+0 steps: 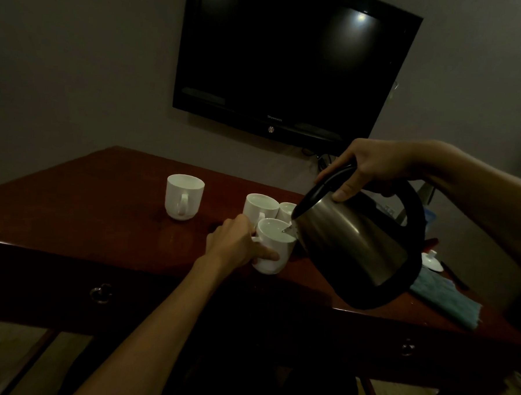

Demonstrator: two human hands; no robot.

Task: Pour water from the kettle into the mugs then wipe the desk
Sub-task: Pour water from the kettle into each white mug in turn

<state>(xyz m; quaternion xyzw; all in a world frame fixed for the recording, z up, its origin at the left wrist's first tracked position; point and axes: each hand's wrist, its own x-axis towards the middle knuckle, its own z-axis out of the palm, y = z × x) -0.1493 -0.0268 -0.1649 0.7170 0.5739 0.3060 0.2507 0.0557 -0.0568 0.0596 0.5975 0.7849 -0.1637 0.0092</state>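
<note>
Steadying front mug (273, 246) on tabletop (107, 219), left hand (239, 241) reaches forward, fingers wrapped round its side. Right hand (366, 169) grips tilted kettle (353, 241) handle from above, spout over mug rim, water streaming in.
</note>
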